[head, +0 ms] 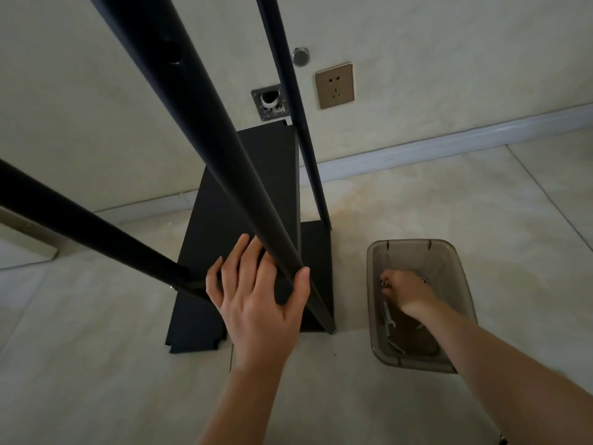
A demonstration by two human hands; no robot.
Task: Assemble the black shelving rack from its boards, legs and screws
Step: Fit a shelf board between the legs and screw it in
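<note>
A black board [316,258] lies flat on the floor with black legs rising from it: a thick near leg [224,155], a left leg [80,226] and a thin far leg [295,101]. Another black board [253,175] leans tilted between them. My left hand [256,303] holds the near leg low down, fingers on one side and thumb on the other. My right hand [406,292] is inside a grey plastic bin [462,274], pinching a small silver screw [384,282]. A silver wrench [388,316] lies on the bin's floor.
The wall stands close behind the rack, with a brass socket [333,86], an open wall box [270,102] and a round cap [300,56]. A white skirting board [449,139] runs along the tiled floor [417,194]. The bin sits right of the rack.
</note>
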